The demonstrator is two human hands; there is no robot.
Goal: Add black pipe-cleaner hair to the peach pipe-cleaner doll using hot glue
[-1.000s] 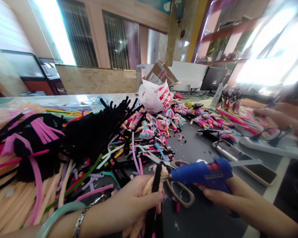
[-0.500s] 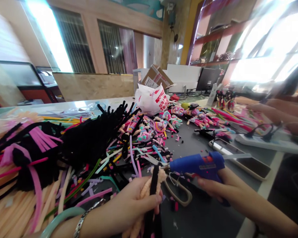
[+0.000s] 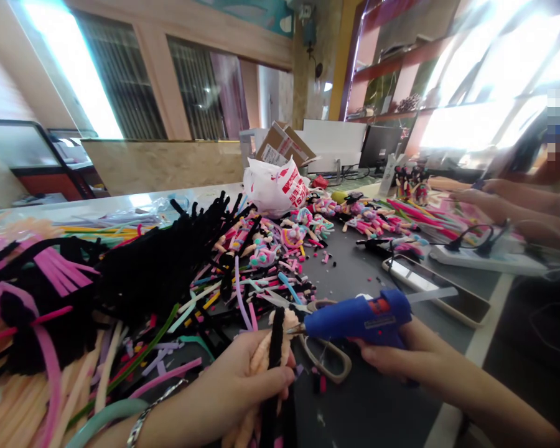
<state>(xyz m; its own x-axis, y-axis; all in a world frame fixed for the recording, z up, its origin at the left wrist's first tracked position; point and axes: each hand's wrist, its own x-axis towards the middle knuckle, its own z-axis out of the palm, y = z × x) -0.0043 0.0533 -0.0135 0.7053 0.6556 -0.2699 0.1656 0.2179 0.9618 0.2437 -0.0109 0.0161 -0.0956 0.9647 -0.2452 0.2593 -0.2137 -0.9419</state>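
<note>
My left hand (image 3: 247,373) is closed around a peach pipe-cleaner figure (image 3: 258,358) with a black strip (image 3: 276,339) lying along it, thumb pressed on the strip. My right hand (image 3: 401,354) grips a blue glue gun (image 3: 359,318) by its handle. The gun's metal nozzle points left and meets the top of the peach piece beside the black strip. A clear glue stick (image 3: 434,294) sticks out of its back. Scissors (image 3: 340,367) lie on the dark table just below the gun, partly hidden by it.
Black (image 3: 154,267) and peach pipe cleaners (image 3: 32,410) are heaped at the left. Small colourful dolls (image 3: 292,235) lie mid-table before a white bag (image 3: 275,186). A phone (image 3: 438,289) and power strip (image 3: 490,258) sit at the right. Another person's hands (image 3: 508,199) are at the far right.
The view has shifted slightly, so most things appear further left. Both hands keep their holds, and the nozzle stays at the top of the peach piece.
</note>
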